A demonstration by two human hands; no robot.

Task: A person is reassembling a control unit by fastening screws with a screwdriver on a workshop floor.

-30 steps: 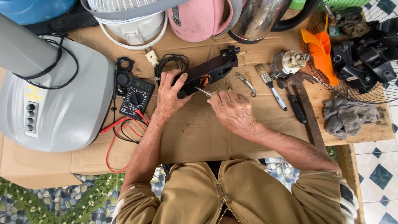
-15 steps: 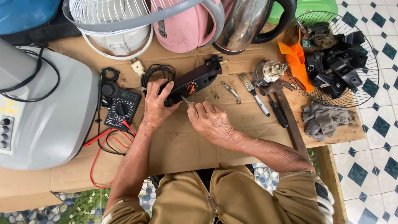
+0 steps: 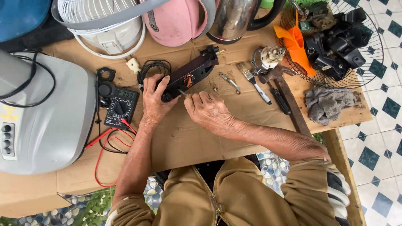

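View drifts left then settles, more wire fan guard (image 3: 368, 46) visible at right than 1 s ago; right hand (image 3: 209, 111) sits a bit closer to left hand (image 3: 154, 98) on the dark elongated casing (image 3: 190, 74); thin tool (image 3: 182, 92) tip now against casing.

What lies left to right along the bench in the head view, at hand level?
Grey plastic appliance housing → black digital multimeter → left hand → right hand → small paintbrush → crumpled grey rag.

Bench is a mess tbh: black multimeter (image 3: 120, 107) w/ red leads, paintbrush (image 3: 252, 80), hammer (image 3: 286, 93), grey rag (image 3: 328, 104), pink helmet (image 3: 176, 21), orange funnel (image 3: 295, 43) on the fan grille (image 3: 372, 62).
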